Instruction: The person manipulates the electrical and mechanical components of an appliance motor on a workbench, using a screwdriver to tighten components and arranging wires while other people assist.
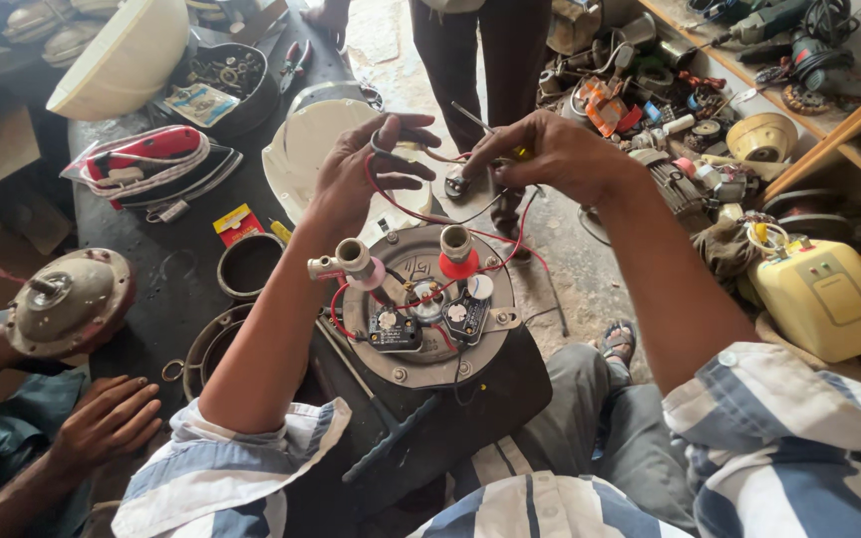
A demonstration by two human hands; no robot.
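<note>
A round metal heater flange plate (421,359) with two pipe stubs, two black thermostat blocks and red wires rests on my lap against the dark table edge. My left hand (366,164) is raised above it and pinches red and black wires (401,204). My right hand (550,154) holds a small round metal part (457,183) wired to the plate, together with a yellow-handled tool whose thin shaft sticks up. Both hands hover above a white dome cover (306,149).
A dark table (171,269) carries a metal ring (248,264), a red-and-white iron (156,159), pliers (296,62) and a white bowl shape (127,55). A co-worker's hand (107,418) rests lower left beside a round plate (67,299). A person's legs (480,50) stand ahead. Spare parts and a yellow box (824,299) crowd the right.
</note>
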